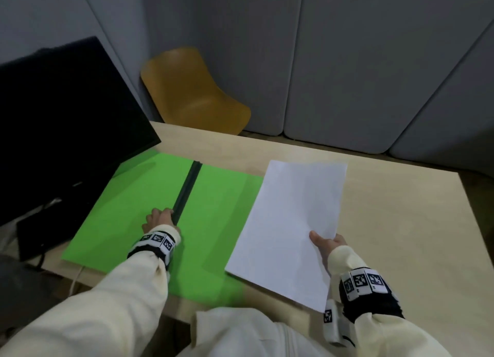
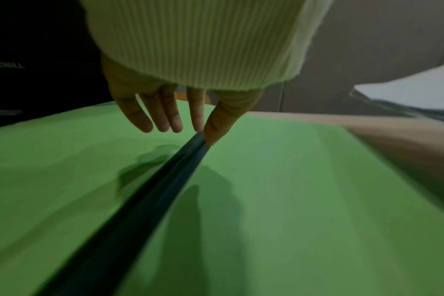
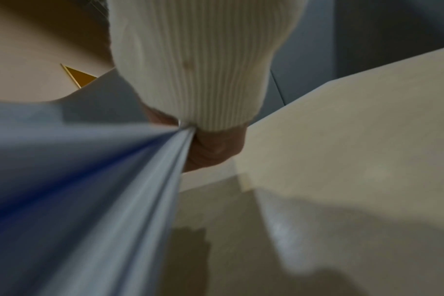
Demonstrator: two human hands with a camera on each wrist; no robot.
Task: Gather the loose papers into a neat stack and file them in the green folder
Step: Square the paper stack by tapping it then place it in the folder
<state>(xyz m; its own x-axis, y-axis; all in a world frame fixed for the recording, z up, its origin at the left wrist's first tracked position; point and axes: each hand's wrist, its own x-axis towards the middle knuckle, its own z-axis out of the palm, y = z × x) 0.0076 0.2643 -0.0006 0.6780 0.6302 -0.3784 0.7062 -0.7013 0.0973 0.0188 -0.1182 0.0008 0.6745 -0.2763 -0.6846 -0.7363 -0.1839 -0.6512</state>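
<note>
The green folder point(image 1: 128, 212) lies open and flat on the left half of the table, with a black spine bar point(image 1: 188, 185) down its middle. My left hand point(image 1: 157, 219) sits at the bar's near end. In the left wrist view my thumb and forefinger pinch the spine bar point(image 2: 150, 196) at their tips point(image 2: 204, 138), the other fingers straight above the folder point(image 2: 292, 200). My right hand point(image 1: 324, 243) grips a squared stack of white papers point(image 1: 294, 223) at its near right corner, thumb on top. The stack point(image 3: 76, 180) hovers just right of the folder.
A black monitor point(image 1: 61, 121) on its stand overhangs the folder's far left corner. A yellow chair point(image 1: 192, 89) stands behind the table against grey wall panels. Bare light wood table point(image 1: 401, 223) extends to the right. A thin cable point(image 1: 76, 276) hangs over the near left edge.
</note>
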